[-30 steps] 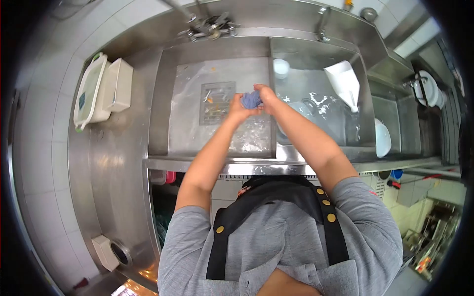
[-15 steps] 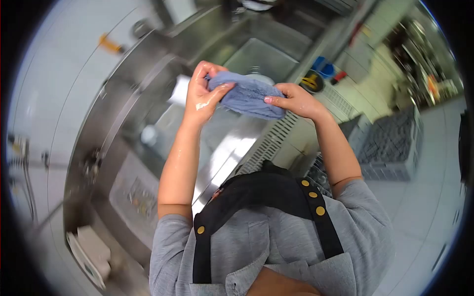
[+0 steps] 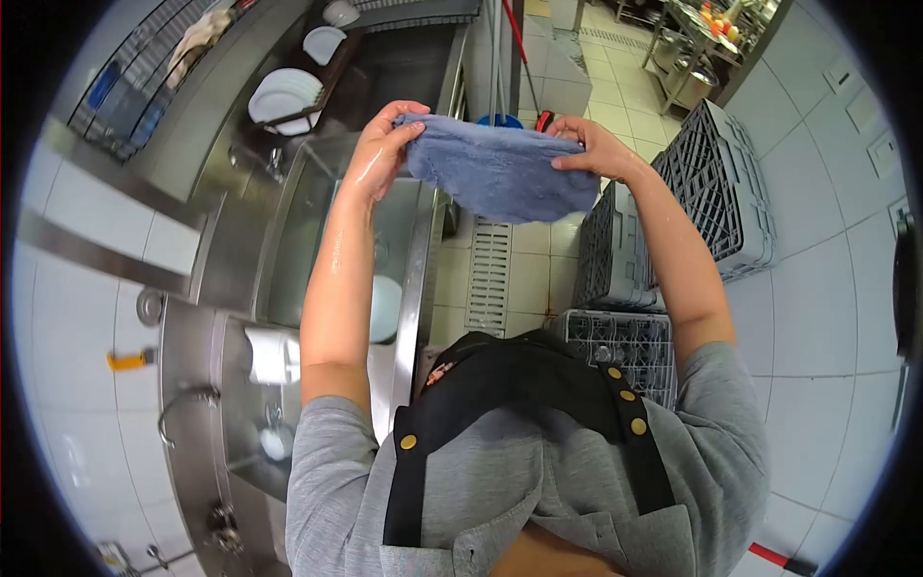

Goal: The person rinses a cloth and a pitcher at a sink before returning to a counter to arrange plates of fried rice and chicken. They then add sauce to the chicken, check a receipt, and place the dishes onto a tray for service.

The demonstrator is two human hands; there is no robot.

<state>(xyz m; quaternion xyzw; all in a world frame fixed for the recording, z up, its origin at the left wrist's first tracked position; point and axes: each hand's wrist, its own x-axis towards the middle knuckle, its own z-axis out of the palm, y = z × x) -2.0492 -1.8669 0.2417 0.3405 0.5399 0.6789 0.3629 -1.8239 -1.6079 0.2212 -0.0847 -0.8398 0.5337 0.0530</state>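
Note:
A blue-grey cloth (image 3: 500, 171) is stretched out in front of me, held up in the air at its two ends. My left hand (image 3: 385, 149) pinches its left upper corner between thumb and fingers; the hand and forearm shine with wet. On the other side, my right hand (image 3: 594, 154) grips the right upper edge, thumb in front and fingers behind. The cloth sags a little along its lower edge and looks damp. It hangs over the floor strip just right of the sink's edge.
The steel sink (image 3: 415, 279) runs along my left, with a white bowl (image 3: 385, 306) in it. White plates (image 3: 286, 98) stand in a rack at the far left. Grey dish crates (image 3: 716, 192) are stacked on the right. A floor drain grate (image 3: 489, 274) lies ahead.
My body and view have turned right, away from the sink. The cloth, bunched and folded before, is now spread wider between both hands, which have moved apart.

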